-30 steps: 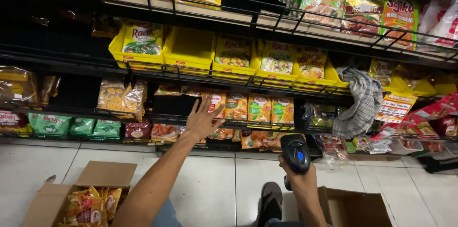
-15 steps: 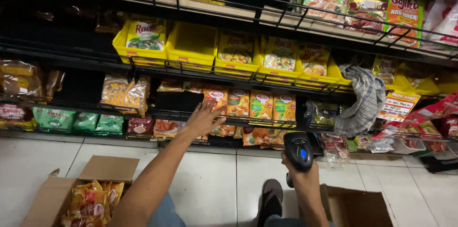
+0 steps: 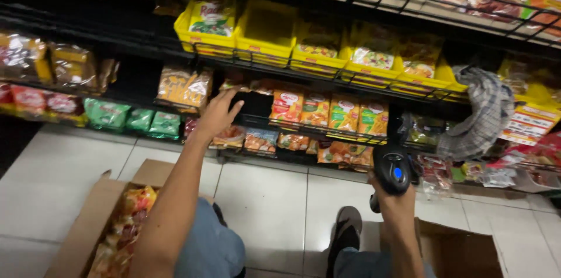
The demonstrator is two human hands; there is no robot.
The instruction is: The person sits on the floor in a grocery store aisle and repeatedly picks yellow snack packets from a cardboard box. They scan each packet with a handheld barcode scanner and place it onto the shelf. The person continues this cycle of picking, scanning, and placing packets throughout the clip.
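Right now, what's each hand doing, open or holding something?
Left hand: open, fingers spread, reaching toward the small snack packets on the lower wire shelf.
Right hand: closed around a black handheld barcode scanner.

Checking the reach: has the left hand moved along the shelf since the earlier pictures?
Yes. The left hand has shifted left, away from the orange packets toward the pale packet.

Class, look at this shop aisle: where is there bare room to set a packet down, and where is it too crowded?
Free: the tile floor between the left box and right box, and the dark shelf gap by the left hand. Crowded: the yellow trays and packet rows. The right hand holds a scanner.
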